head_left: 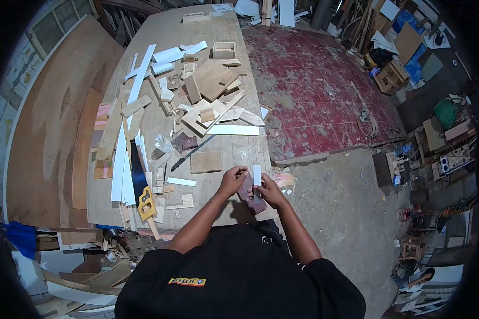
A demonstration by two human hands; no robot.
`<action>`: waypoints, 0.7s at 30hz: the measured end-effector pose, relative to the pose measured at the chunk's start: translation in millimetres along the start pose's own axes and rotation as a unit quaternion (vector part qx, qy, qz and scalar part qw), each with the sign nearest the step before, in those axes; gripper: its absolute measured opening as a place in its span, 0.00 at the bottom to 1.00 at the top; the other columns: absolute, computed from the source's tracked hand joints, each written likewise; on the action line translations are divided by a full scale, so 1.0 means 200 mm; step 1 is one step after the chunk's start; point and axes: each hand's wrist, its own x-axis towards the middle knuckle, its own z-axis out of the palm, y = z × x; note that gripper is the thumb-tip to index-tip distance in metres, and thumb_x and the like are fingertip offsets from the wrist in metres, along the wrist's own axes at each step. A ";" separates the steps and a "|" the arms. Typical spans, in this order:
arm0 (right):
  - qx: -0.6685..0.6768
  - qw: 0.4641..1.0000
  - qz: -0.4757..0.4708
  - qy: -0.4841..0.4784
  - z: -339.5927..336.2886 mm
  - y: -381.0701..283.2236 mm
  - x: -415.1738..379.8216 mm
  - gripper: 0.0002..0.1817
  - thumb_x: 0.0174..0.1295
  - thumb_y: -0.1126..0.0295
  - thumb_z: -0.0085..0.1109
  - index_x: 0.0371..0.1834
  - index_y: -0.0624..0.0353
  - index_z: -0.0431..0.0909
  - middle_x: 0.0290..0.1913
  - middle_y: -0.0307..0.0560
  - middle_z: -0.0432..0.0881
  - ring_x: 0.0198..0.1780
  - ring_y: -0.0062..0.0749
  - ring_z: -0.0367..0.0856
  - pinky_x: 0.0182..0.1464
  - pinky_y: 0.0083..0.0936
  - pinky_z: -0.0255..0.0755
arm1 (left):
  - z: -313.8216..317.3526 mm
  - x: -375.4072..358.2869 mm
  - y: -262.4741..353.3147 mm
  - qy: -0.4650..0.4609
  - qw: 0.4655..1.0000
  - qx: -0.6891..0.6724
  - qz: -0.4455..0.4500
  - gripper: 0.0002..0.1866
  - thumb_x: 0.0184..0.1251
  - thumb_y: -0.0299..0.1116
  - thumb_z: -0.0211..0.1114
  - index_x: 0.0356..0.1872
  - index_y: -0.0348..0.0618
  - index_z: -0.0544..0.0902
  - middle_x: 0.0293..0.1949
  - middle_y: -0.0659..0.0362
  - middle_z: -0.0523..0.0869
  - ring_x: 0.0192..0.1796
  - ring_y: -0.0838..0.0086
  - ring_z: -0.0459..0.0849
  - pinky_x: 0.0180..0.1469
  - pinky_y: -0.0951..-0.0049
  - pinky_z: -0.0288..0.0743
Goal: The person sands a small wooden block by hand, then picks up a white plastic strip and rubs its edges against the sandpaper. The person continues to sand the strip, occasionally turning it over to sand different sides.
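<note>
My left hand (pixel 232 181) pinches the upper left edge of a reddish-brown sheet of sandpaper (pixel 245 187) near the table's front right edge. My right hand (pixel 271 192) grips a short, narrow white strip (pixel 257 174) that stands lengthwise over the right part of the sandpaper, thumb across its face. Some fingertips of that hand show between the strip and the sheet. A flat square wooden board (pixel 206 161) lies on the table beyond my left hand, with a dark slender tool (pixel 189 154) beside it.
A handsaw with a yellow handle (pixel 145 204) lies at the left of the wooden table (pixel 226 143). Wood offcuts (pixel 213 80) and long white strips (pixel 120 170) are piled across it. A small wooden box (pixel 224 50) stands farther back. Another person (pixel 418 279) is at the lower right.
</note>
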 end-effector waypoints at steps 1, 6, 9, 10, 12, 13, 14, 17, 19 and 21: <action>0.029 1.000 0.008 0.000 0.01 -0.01 -0.01 0.18 0.71 0.79 0.49 0.62 0.60 0.62 0.41 0.49 0.83 0.39 0.32 0.86 0.43 0.30 0.82 | 0.00 0.00 0.06 0.006 0.998 -0.058 0.025 0.13 0.69 0.30 0.62 0.50 0.33 0.81 0.42 0.56 0.88 0.45 0.76 0.85 0.50 0.75 0.77; 0.056 0.998 0.009 -0.005 0.09 -0.05 -0.05 0.18 0.70 0.80 0.47 0.61 0.58 0.60 0.41 0.51 0.83 0.38 0.33 0.86 0.42 0.32 0.83 | 0.01 -0.04 0.21 0.003 0.987 -0.155 0.028 0.14 0.68 0.29 0.63 0.51 0.35 0.81 0.41 0.57 0.86 0.44 0.79 0.83 0.49 0.77 0.76; 0.068 0.997 0.004 -0.020 0.12 -0.06 -0.06 0.19 0.71 0.80 0.45 0.63 0.58 0.59 0.42 0.52 0.82 0.39 0.34 0.86 0.43 0.32 0.83 | 0.00 -0.06 0.27 0.007 0.992 -0.108 0.057 0.15 0.66 0.27 0.65 0.52 0.36 0.81 0.40 0.58 0.86 0.43 0.80 0.83 0.49 0.78 0.77; 0.081 0.996 0.000 -0.024 0.13 -0.06 -0.06 0.20 0.70 0.80 0.45 0.64 0.58 0.59 0.43 0.51 0.82 0.39 0.34 0.86 0.43 0.32 0.83 | -0.01 -0.06 0.27 0.010 0.993 -0.101 0.054 0.15 0.66 0.27 0.65 0.52 0.36 0.81 0.40 0.58 0.86 0.43 0.80 0.83 0.48 0.78 0.77; 0.093 0.995 -0.005 -0.027 0.15 -0.07 -0.06 0.20 0.70 0.80 0.46 0.64 0.58 0.59 0.43 0.51 0.82 0.39 0.35 0.86 0.43 0.32 0.83 | -0.01 -0.06 0.27 0.013 0.994 -0.095 0.051 0.15 0.65 0.27 0.66 0.52 0.37 0.81 0.40 0.58 0.86 0.42 0.80 0.82 0.48 0.78 0.77; 0.092 0.995 -0.011 -0.028 0.15 -0.08 -0.07 0.20 0.70 0.80 0.46 0.64 0.59 0.60 0.44 0.51 0.82 0.39 0.35 0.86 0.44 0.33 0.83 | -0.01 -0.06 0.27 0.010 0.994 -0.088 0.063 0.15 0.65 0.27 0.66 0.53 0.37 0.81 0.39 0.59 0.85 0.42 0.80 0.82 0.48 0.78 0.77; 0.091 0.995 -0.018 -0.030 0.16 -0.09 -0.07 0.20 0.70 0.80 0.46 0.64 0.59 0.60 0.44 0.51 0.81 0.39 0.35 0.86 0.44 0.33 0.83 | -0.02 -0.06 0.27 0.007 0.994 -0.082 0.075 0.15 0.65 0.26 0.66 0.53 0.37 0.81 0.39 0.59 0.85 0.41 0.81 0.82 0.47 0.77 0.77; 0.094 0.995 -0.010 -0.026 0.17 -0.09 -0.07 0.20 0.69 0.81 0.47 0.63 0.59 0.61 0.44 0.50 0.81 0.39 0.34 0.85 0.44 0.34 0.83 | -0.04 -0.06 0.29 -0.003 0.993 -0.091 0.076 0.14 0.65 0.26 0.67 0.51 0.37 0.81 0.39 0.60 0.86 0.42 0.80 0.82 0.47 0.76 0.77; 0.093 0.995 -0.012 -0.026 0.17 -0.09 -0.07 0.20 0.69 0.81 0.47 0.64 0.59 0.61 0.44 0.50 0.81 0.39 0.34 0.85 0.44 0.33 0.83 | -0.04 -0.06 0.28 -0.001 0.992 -0.105 0.074 0.13 0.65 0.26 0.67 0.49 0.37 0.82 0.38 0.60 0.86 0.42 0.80 0.82 0.47 0.76 0.77; 0.091 0.995 -0.013 -0.026 0.17 -0.09 -0.07 0.21 0.69 0.81 0.47 0.64 0.58 0.61 0.43 0.49 0.81 0.39 0.34 0.85 0.44 0.33 0.82 | -0.05 -0.06 0.29 0.001 0.990 -0.120 0.072 0.12 0.65 0.26 0.67 0.48 0.37 0.82 0.38 0.60 0.86 0.42 0.80 0.82 0.47 0.76 0.77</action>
